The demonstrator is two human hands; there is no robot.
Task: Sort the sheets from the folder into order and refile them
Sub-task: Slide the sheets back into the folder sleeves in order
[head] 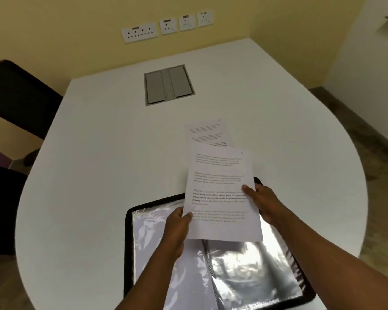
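We hold one printed sheet (220, 193) up over the open folder (222, 271), a hand on each side edge. Our left hand (176, 229) pinches the sheet's lower left edge, thumb on the printed face and the other fingers curled behind the paper. Our right hand (259, 201) grips the right edge higher up, thumb pressed across the text, the remaining fingers hidden behind the page. The sheet tilts slightly away from us, its bottom edge hanging above the folder's clear plastic sleeves.

The folder lies open on the white table (99, 153) at its near edge, black border showing round the glossy pockets. Just beyond the held sheet, a second printed sheet (207, 133) lies flat on the table, partly covered from our view by the one we hold
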